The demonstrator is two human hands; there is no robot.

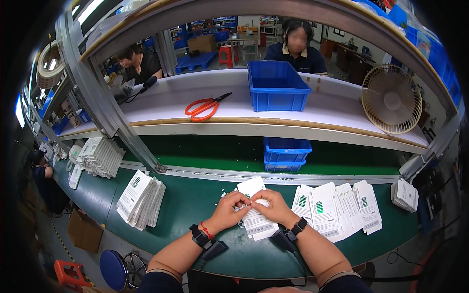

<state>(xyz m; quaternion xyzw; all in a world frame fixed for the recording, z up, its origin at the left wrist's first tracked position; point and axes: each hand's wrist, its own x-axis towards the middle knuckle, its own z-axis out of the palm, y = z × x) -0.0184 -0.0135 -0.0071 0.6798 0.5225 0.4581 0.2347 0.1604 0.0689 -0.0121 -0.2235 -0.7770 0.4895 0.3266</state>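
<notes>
My left hand (228, 211) and my right hand (272, 209) meet over a flat white pack (261, 228) with green print, which lies on the green worktable. The fingertips of both hands are pinched together near the pack's upper part. Whatever they hold between them is too small to make out. Small white bits (223, 193) lie beside my left hand. To the right, several similar flat packs (326, 215) are fanned out in an overlapping row. A leaning stack of white packs (139, 200) stands to the left.
Further left is a bigger stack of packs (100, 157); a small pile (404, 196) sits far right. The shelf above holds orange-handled scissors (207, 106), a blue bin (281, 100) and a fan (392, 100). Two blue bins (286, 154) stand beneath it. People work beyond the shelf.
</notes>
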